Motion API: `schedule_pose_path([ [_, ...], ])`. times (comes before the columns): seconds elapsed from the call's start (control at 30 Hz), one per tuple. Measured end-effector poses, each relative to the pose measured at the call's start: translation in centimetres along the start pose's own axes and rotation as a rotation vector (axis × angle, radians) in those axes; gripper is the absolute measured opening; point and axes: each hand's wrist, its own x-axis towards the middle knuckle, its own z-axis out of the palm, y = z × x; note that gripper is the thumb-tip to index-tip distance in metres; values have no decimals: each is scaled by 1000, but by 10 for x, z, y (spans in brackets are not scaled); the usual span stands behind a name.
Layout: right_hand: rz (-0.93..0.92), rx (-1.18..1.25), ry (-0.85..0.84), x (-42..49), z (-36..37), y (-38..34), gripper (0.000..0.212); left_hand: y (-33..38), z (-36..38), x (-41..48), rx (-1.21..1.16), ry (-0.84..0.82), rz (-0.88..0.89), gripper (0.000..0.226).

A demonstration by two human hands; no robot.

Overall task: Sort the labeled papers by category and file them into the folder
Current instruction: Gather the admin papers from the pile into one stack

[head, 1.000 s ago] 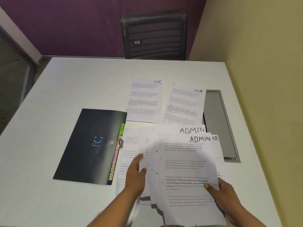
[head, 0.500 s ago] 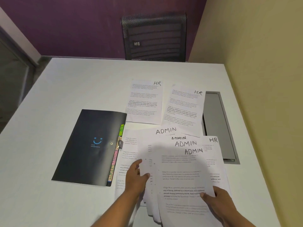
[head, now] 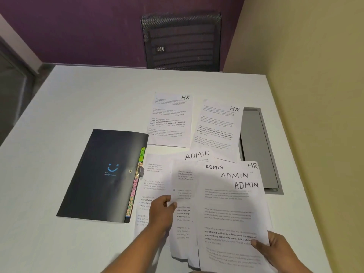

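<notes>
Right hand (head: 279,251): near right; thumb on top, fingers beneath, pinching the near corner of the ADMIN sheets (head: 226,209)
Left hand (head: 160,209): grip closed on the left edge of a lower sheet in the same fan
Stray: one HR sheet (head: 253,166) lies under the fan, its label showing at the far right corner
Folder (head: 106,174): closed, on the table (head: 78,95) left of the papers, coloured tabs (head: 136,186) along its right edge
HR pair (head: 170,119): far side, flat, side by side
Doing it well: keep every label in sight, square the ADMIN edges together, leave the stray behind; thin paper likely slips, so draw slowly
Change: the top two ADMIN sheets have slid right since half a second ago; folder and far pair unmoved
</notes>
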Motion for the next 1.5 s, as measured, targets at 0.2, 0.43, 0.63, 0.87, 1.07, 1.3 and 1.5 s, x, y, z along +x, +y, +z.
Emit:
schedule_pose_path([
  [0.2,23,-65,-36,8,17,-9,25,12,6,-10,-159,-111,-15,74],
  [0.43,36,-183,-76,14,29,-17,27,6,17,-16,-104,-208,-29,27],
  [0.63,60,-101,-85,14,30,-23,34,9,17,-17,-17,-201,22,31],
  [0.87,-66,309,-86,15,23,-40,46,18,2,-16,-183,-345,26,37],
  [1.07,-168,420,-82,8,18,-79,28,42,2,-27,-251,-467,92,33],
  [1.3,-298,447,-6,-2,8,-126,29,88,11,-50,-448,-413,184,26],
  [1.5,-489,523,125,-8,0,-154,50,124,14,-55,-375,-280,408,21],
])
